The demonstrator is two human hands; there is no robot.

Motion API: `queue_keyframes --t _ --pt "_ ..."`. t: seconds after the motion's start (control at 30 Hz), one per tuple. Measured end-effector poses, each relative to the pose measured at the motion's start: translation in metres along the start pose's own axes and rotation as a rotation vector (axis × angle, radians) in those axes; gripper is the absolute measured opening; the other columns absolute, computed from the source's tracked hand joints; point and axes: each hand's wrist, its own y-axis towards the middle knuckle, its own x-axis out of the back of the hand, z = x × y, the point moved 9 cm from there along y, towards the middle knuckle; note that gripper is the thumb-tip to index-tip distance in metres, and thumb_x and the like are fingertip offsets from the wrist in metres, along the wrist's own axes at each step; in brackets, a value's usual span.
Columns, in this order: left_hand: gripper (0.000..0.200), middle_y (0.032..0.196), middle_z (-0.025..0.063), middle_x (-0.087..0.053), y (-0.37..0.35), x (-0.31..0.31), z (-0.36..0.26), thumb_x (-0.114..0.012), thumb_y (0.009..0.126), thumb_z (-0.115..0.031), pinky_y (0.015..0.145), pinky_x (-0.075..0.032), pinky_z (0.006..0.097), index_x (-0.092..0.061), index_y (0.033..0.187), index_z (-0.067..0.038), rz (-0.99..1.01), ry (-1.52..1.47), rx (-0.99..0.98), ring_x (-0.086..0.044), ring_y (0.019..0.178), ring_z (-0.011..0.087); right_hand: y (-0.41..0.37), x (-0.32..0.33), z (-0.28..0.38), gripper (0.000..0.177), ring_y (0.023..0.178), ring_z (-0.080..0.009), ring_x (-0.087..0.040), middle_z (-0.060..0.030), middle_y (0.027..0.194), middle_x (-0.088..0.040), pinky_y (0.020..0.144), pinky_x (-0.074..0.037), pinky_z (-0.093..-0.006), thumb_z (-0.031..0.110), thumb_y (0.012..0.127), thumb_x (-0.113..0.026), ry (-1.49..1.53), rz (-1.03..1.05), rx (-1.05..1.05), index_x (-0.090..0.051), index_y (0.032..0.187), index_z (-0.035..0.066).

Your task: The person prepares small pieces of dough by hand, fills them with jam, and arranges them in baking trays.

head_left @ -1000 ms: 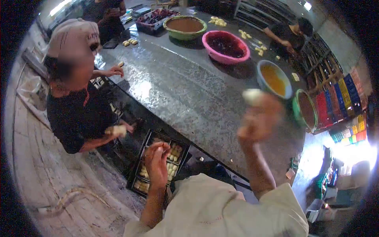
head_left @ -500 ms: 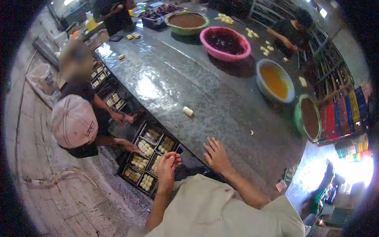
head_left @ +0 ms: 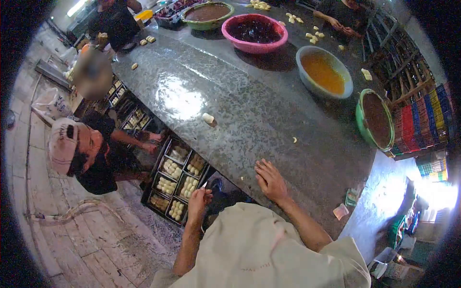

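Observation:
My left hand (head_left: 198, 204) is closed in a pinch beside the table edge, above the floor. A small, thin white thing (head_left: 205, 185) sticks up from its fingertips; its kind I cannot make out. My right hand (head_left: 272, 181) lies on the dark table top (head_left: 240, 139), fingers stretched out and nothing under them that shows. Just left of my left hand, a black tray (head_left: 165, 181) split into compartments holds small pale dough rolls (head_left: 176, 209). A single dough piece (head_left: 208, 118) sits on the table near the edge.
A crouching person in a cap (head_left: 63, 146) is beside the tray. Along the table's far side stand a pink basin (head_left: 230, 41), a bowl of orange filling (head_left: 301, 67) and a green basin (head_left: 361, 115). Other people (head_left: 343, 19) work at the far edges.
The view has shifted, so the table and bowls sit further left. The crouching person's hand has drawn back from the tray. My right hand stays on the table; a white thing now shows in my left.

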Motion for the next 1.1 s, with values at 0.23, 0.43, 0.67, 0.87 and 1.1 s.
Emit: queue_keyframes --t 0.23,0.43,0.67,0.87,1.1 --pt "0.029 0.105 0.0084 -0.071 -0.023 -0.003 -0.003 -0.06 0.105 -0.027 0.074 -0.052 0.0281 -0.065 0.117 0.0 -0.025 0.007 -0.178 -0.069 0.088 0.0158 0.001 0.002 0.003 0.029 0.142 -0.0325 -0.049 -0.0132 0.142 -0.063 0.12 -0.037 -0.0486 0.014 0.099 -0.064 -0.025 -0.073 0.032 -0.068 0.124 0.003" --pt "0.029 0.11 0.0086 -0.071 -0.028 -0.009 0.004 -0.059 0.105 -0.023 0.078 -0.054 0.0287 -0.064 0.123 0.0 0.02 0.005 -0.127 -0.07 0.092 0.0168 0.0 0.002 0.004 0.028 0.141 -0.0336 -0.05 -0.0148 0.139 -0.064 0.119 -0.038 -0.05 0.01 0.096 -0.063 -0.052 -0.087 0.036 -0.067 0.123 0.004" --pt "0.029 0.11 0.008 -0.072 -0.025 -0.018 0.019 -0.056 0.106 -0.023 0.078 -0.054 0.0275 -0.065 0.121 -0.001 0.06 -0.012 -0.073 -0.07 0.093 0.0155 0.001 0.0 0.004 0.028 0.14 -0.0331 -0.051 -0.0145 0.139 -0.064 0.119 -0.038 -0.0492 0.009 0.096 -0.062 -0.05 -0.095 0.059 -0.068 0.122 0.003" --pt "0.026 0.111 0.0089 -0.073 -0.021 -0.022 0.028 -0.054 0.107 -0.023 0.08 -0.054 0.0312 -0.065 0.119 -0.002 0.103 0.025 -0.105 -0.071 0.095 0.0184 0.001 0.001 0.004 0.025 0.141 -0.0321 -0.051 -0.013 0.14 -0.063 0.12 -0.037 -0.0484 0.009 0.097 -0.062 -0.066 -0.098 0.053 -0.068 0.121 0.004" --pt "0.027 0.113 0.009 -0.073 -0.02 -0.021 0.029 -0.053 0.108 -0.023 0.081 -0.054 0.0316 -0.065 0.12 -0.002 0.103 0.017 -0.123 -0.072 0.094 0.0189 0.0 0.0 0.003 0.027 0.141 -0.0315 -0.051 -0.0121 0.141 -0.063 0.12 -0.037 -0.0486 0.011 0.097 -0.063 -0.072 -0.108 0.077 -0.068 0.123 0.005"
